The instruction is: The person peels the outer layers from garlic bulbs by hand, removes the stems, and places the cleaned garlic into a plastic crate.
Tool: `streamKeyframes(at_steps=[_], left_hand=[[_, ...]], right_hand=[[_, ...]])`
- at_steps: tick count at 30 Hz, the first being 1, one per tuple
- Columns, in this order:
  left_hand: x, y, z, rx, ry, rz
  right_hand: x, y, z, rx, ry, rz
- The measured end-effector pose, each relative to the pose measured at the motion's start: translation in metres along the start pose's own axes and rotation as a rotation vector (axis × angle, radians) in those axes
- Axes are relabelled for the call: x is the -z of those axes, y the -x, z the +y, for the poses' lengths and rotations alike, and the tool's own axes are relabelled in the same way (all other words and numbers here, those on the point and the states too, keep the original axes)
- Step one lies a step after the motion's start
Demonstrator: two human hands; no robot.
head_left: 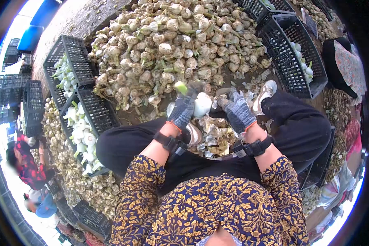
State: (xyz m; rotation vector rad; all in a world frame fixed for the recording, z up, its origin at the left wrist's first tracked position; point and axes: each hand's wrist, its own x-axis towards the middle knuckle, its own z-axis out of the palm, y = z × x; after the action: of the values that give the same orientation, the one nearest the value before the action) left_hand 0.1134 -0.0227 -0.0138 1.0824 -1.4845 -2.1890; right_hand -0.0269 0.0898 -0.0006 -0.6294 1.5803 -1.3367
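Between my gloved hands is a peeled white garlic bulb point(202, 105) with a cut green stem end point(180, 87) showing above the left glove. My left hand point(183, 107), in a grey-blue knit glove with dark fingers, is closed around the bulb. Just right of the bulb, my right hand point(235, 108) has its fingers curled in; whatever it may hold is hidden. Loose papery skins point(215, 139) lie on the ground below the hands, between my legs. Right in front rises a large heap of soil-stained garlic point(172, 45).
Black crates point(95, 107) of cleaned white garlic point(84, 133) stand at left. Another black crate point(289, 57) with some bulbs is at upper right. More garlic point(65, 151) covers the ground behind the left crates. Other people point(28, 162) sit at far left; a person's patterned garment point(348, 67) shows at right.
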Motion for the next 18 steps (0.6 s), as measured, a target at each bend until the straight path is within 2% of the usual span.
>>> streamKeyframes(at_steps=[2,4,5,6,7,8,9,10,11,12,14,16,17,18], left_hand=[[0.001,0.001,-0.005,0.148,-0.016,0.128],[0.008,-0.006,-0.019,0.218,0.04,0.131],[0.01,-0.008,-0.024,0.125,0.013,0.103],[0.011,-0.009,-0.029,0.031,-0.013,0.076],[0.011,-0.006,-0.025,-0.135,-0.23,0.053],[0.009,-0.004,-0.021,-0.133,-0.23,0.052],[0.006,-0.002,-0.017,-0.214,-0.295,0.033],[0.001,0.003,-0.004,-0.297,-0.362,0.014],[-0.006,0.011,0.015,-0.125,-0.341,0.035],[-0.007,0.013,0.016,-0.123,-0.342,0.035],[-0.009,0.014,0.016,-0.235,-0.321,0.057],[-0.007,0.014,0.008,-0.281,-0.286,0.088],[-0.005,0.012,0.006,-0.17,-0.244,0.102],[-0.004,0.01,0.005,-0.057,-0.202,0.113]], right_hand=[[0.0,0.001,-0.009,0.022,0.028,-0.009],[0.005,0.001,-0.014,0.186,0.465,-0.006],[0.016,-0.006,-0.003,0.6,1.035,-0.105],[0.016,-0.006,0.004,0.599,1.036,-0.106],[0.008,-0.005,0.0,0.402,0.734,-0.116],[0.001,-0.005,-0.002,0.206,0.431,-0.122],[-0.001,-0.005,-0.002,-0.035,0.418,-0.068],[-0.008,-0.004,-0.011,-0.036,0.417,-0.067],[-0.016,-0.002,-0.028,-0.206,0.359,-0.082],[-0.021,0.0,-0.037,-0.376,0.3,-0.097],[-0.018,0.002,-0.038,-0.33,0.323,-0.111],[-0.014,0.006,-0.045,-0.331,0.089,-0.138],[-0.01,0.001,-0.039,-0.222,0.259,-0.152],[-0.008,0.003,-0.04,-0.222,0.26,-0.149]])
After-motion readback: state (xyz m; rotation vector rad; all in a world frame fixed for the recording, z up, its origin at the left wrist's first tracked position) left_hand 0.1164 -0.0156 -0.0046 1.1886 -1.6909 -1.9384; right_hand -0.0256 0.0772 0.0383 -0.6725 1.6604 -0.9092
